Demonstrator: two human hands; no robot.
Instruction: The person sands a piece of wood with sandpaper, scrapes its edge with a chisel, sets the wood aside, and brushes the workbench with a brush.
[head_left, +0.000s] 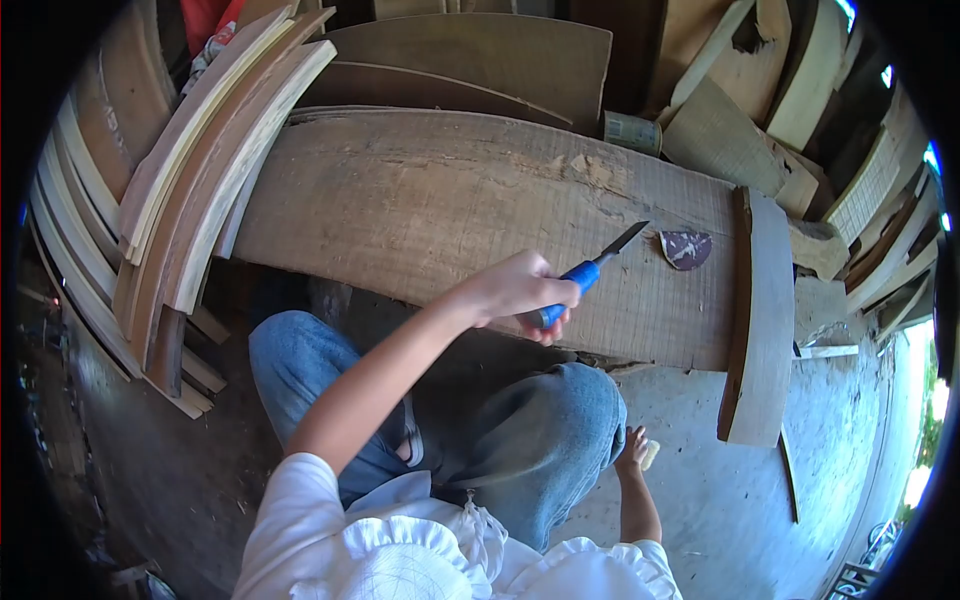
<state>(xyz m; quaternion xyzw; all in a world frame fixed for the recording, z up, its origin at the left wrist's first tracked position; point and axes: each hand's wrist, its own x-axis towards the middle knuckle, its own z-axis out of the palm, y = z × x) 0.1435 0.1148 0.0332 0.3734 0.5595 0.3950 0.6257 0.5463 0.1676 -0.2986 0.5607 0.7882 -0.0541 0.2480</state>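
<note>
My left hand point(528, 290) is closed around the blue handle of a knife point(580, 277). Its narrow dark blade points up and to the right, above a worn wooden plank. A half-round dark purple piece with pale marks point(686, 250) lies on the plank just right of the blade tip. Low beside my right knee, my right hand point(633, 447) has its fingers around a small pale yellowish piece point(651, 454), too small to identify. That hand is clear of the plank, over the concrete floor.
The broad plank point(420, 190) spans the space before my knees. A curved board point(757, 320) stands across its right end. Long wooden strips point(215, 160) are stacked at the left. Behind are a tin can point(632, 132) and leaning offcuts point(720, 130).
</note>
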